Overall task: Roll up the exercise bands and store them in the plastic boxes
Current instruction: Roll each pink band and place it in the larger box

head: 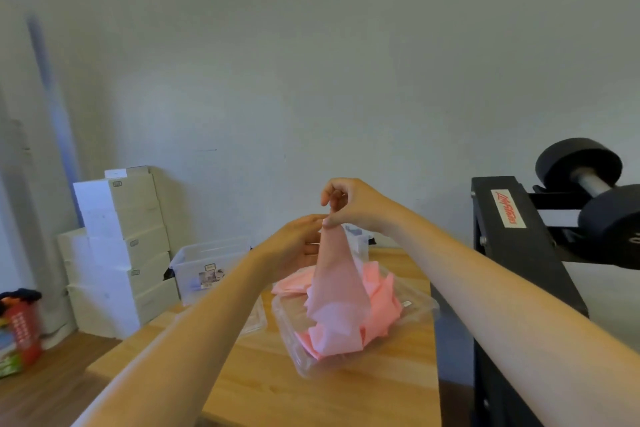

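Note:
A pale pink exercise band (337, 282) hangs stretched up out of a clear plastic box (420, 310) on the wooden table (311, 388). My right hand (353, 206) pinches its top end between thumb and fingers. My left hand (298, 246) is just left of the band near its top, fingers reaching to it; whether it holds the band is unclear. More pink band material (382, 302) lies bunched in the box and spills over its far side.
A second clear plastic box (207, 270) stands at the table's far left, and a clear lid (254, 317) lies under my left arm. White cartons (117, 253) are stacked by the wall. A black rack (512, 246) with dumbbells (588, 184) stands right.

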The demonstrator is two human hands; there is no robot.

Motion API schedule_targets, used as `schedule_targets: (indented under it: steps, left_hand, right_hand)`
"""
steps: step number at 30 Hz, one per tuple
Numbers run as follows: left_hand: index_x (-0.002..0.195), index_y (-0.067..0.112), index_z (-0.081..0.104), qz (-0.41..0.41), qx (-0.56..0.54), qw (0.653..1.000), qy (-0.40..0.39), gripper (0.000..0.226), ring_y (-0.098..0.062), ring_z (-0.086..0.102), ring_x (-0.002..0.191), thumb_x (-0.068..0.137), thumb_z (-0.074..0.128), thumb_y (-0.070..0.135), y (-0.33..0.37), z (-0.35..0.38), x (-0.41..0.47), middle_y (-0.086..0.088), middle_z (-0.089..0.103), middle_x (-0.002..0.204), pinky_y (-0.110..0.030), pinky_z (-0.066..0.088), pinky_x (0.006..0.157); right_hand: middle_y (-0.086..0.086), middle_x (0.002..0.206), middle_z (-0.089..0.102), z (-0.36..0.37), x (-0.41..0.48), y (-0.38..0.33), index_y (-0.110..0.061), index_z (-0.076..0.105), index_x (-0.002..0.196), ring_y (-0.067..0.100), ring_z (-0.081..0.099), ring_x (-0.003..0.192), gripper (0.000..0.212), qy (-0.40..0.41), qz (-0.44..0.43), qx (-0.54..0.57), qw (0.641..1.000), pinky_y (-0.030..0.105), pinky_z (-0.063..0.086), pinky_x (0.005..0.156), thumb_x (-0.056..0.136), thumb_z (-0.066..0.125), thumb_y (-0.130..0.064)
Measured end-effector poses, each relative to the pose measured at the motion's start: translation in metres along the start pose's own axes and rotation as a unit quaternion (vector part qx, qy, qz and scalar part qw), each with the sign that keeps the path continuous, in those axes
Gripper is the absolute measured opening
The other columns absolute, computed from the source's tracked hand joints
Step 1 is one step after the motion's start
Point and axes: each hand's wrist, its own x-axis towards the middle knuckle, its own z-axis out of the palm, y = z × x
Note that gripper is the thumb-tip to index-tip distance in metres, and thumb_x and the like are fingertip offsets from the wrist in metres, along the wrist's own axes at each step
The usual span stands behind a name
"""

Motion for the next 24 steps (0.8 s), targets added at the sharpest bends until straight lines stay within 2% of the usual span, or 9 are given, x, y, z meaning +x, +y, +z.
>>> schedule_targets:
  steps: [2, 4, 7, 12, 15, 18, 21, 24]
  left_hand:
    - [0.106, 0.010, 0.066, 0.000, 0.007, 1.000, -0.012, 0.022, -0.014, 0.062, 0.072, 0.101, 0.049, 0.023, -0.005, 0.004, 0.002, -0.003, 0.064, 0.083, -0.025, 0.052, 0.065]
    - [0.102, 0.004, 0.065, -0.006, 0.004, 1.000, -0.005, 0.019, -0.016, 0.061, 0.074, 0.099, 0.051, 0.017, -0.007, 0.006, 0.004, -0.008, 0.061, 0.084, -0.025, 0.053, 0.066]
    - [0.107, -0.006, 0.066, -0.001, -0.001, 1.000, 0.030, 0.022, -0.021, 0.065, 0.081, 0.096, 0.055, 0.010, -0.011, 0.009, 0.005, -0.015, 0.065, 0.090, -0.026, 0.056, 0.070]
    - [0.087, 0.003, 0.070, 0.076, -0.009, 0.987, 0.138, 0.011, -0.024, 0.070, 0.080, 0.093, 0.062, 0.008, -0.010, 0.013, 0.004, -0.014, 0.070, 0.083, -0.025, 0.057, 0.068]
    - [0.086, 0.005, 0.069, 0.117, -0.012, 0.978, 0.172, 0.002, -0.025, 0.072, 0.083, 0.088, 0.068, 0.005, -0.008, 0.013, 0.002, -0.015, 0.073, 0.084, -0.027, 0.058, 0.072]
    - [0.089, 0.006, 0.065, 0.128, -0.036, 0.970, 0.202, 0.009, -0.031, 0.071, 0.092, 0.084, 0.071, 0.001, -0.008, 0.009, 0.002, -0.022, 0.071, 0.096, -0.035, 0.058, 0.082]
    - [0.091, 0.007, 0.062, 0.113, -0.064, 0.968, 0.217, 0.018, -0.028, 0.065, 0.087, 0.087, 0.060, -0.011, -0.011, 0.005, 0.002, -0.018, 0.062, 0.095, -0.028, 0.056, 0.074]
    - [0.092, 0.013, 0.064, 0.083, -0.049, 0.966, 0.239, 0.028, -0.024, 0.057, 0.086, 0.084, 0.055, -0.012, -0.017, -0.001, 0.001, -0.011, 0.059, 0.097, -0.033, 0.050, 0.076]
  right_hand:
    - [0.000, 0.076, 0.050, 0.001, -0.003, 0.006, -0.017, 0.058, 0.082, 0.012, 0.048, 0.065, 0.028, -0.001, 0.010, -0.004, 1.000, 0.012, 0.040, 0.053, 0.071, 0.077, 0.001]
    - [0.000, 0.074, 0.049, 0.001, -0.006, 0.012, -0.017, 0.057, 0.081, 0.010, 0.046, 0.062, 0.029, 0.000, 0.016, 0.004, 1.000, 0.010, 0.038, 0.049, 0.072, 0.076, 0.003]
    - [-0.001, 0.072, 0.048, -0.001, -0.011, 0.018, -0.018, 0.057, 0.079, 0.010, 0.045, 0.061, 0.030, 0.008, 0.017, 0.008, 1.000, 0.011, 0.039, 0.051, 0.071, 0.076, 0.004]
    - [0.000, 0.074, 0.046, 0.000, -0.021, 0.022, -0.016, 0.055, 0.081, 0.011, 0.044, 0.063, 0.027, 0.013, 0.023, 0.035, 0.999, 0.014, 0.043, 0.054, 0.074, 0.073, 0.004]
    - [0.004, 0.074, 0.045, 0.006, -0.027, 0.023, -0.014, 0.052, 0.082, 0.014, 0.046, 0.066, 0.026, 0.005, 0.025, 0.091, 0.996, 0.021, 0.049, 0.058, 0.077, 0.069, 0.005]
    - [0.004, 0.075, 0.047, 0.012, -0.029, 0.024, -0.014, 0.049, 0.083, 0.015, 0.054, 0.067, 0.021, -0.005, 0.038, 0.130, 0.991, 0.028, 0.055, 0.062, 0.084, 0.064, 0.000]
    - [0.009, 0.077, 0.048, 0.018, -0.030, 0.027, -0.009, 0.049, 0.089, 0.018, 0.055, 0.065, 0.013, 0.025, 0.060, 0.143, 0.988, 0.038, 0.059, 0.062, 0.089, 0.059, -0.001]
    - [0.011, 0.076, 0.053, 0.023, -0.029, 0.038, -0.006, 0.052, 0.095, 0.020, 0.059, 0.066, 0.012, 0.041, 0.093, 0.140, 0.985, 0.045, 0.060, 0.072, 0.087, 0.062, -0.004]
